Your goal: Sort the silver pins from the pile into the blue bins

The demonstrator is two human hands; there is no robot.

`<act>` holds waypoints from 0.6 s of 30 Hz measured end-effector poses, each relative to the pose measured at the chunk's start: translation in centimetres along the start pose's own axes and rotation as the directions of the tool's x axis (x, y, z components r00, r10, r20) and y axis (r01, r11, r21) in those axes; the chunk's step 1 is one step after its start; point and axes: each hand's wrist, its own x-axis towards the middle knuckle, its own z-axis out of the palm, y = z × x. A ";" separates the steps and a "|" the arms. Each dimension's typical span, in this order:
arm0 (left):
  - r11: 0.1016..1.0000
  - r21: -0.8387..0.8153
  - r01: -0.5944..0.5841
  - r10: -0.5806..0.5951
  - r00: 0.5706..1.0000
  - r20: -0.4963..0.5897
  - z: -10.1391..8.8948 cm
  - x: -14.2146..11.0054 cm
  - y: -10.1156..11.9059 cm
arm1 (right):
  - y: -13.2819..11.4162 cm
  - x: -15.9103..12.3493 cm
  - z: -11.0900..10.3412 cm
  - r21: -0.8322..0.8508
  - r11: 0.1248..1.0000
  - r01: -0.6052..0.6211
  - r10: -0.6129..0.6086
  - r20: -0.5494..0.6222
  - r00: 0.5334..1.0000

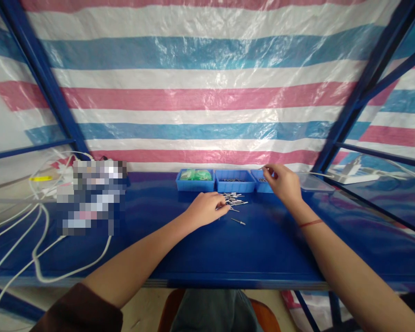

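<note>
My left hand (207,208) rests on the blue table (200,249) with its fingers curled at the edge of a small pile of metal pins (234,199); what they hold is hidden. One pin (238,222) lies apart, nearer me. My right hand (282,183) is raised over the rightmost blue tray (262,182), pinching a thin metal pin between thumb and fingertips. The middle blue tray (235,180) holds more metal parts. The left blue tray (195,180) holds green packets.
White cables (38,230) loop across the table's left side beside a blurred-out patch. A clear plastic lid (314,182) lies right of the trays. Blue frame bars rise at both sides, with a striped tarp behind. A white power strip (352,173) sits at far right.
</note>
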 end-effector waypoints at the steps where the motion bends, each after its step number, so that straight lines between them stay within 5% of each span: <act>1: 0.999 0.041 -0.004 0.002 0.999 0.049 -0.2 -0.1 0.1 | 0.9 0.0 0.2 -0.080 0.996 -0.033 0.036 0.036 0.999; 4: 0.995 0.100 0.000 -0.016 0.988 0.154 -0.6 -0.4 0.5 | 2.2 0.0 0.4 -0.227 0.971 -0.078 0.112 0.141 0.984; 7: 0.995 0.095 -0.001 -0.017 0.981 0.191 -0.4 -0.4 0.7 | 1.8 -0.1 0.6 -0.202 0.977 -0.075 0.113 0.182 0.977; 10: 0.997 0.078 -0.014 0.000 0.984 0.176 -0.1 -0.4 0.4 | 0.7 -0.2 0.9 -0.028 1.000 -0.006 0.014 0.287 0.958; 14: 0.998 0.066 -0.015 0.006 0.990 0.139 0.3 -0.3 -0.1 | -1.5 -0.7 1.4 0.238 0.969 0.066 -0.172 0.460 0.871; 18: 0.997 0.075 0.001 -0.010 0.992 0.122 0.5 -0.3 -0.5 | -4.1 -1.5 1.4 0.437 0.895 0.087 -0.322 0.500 0.804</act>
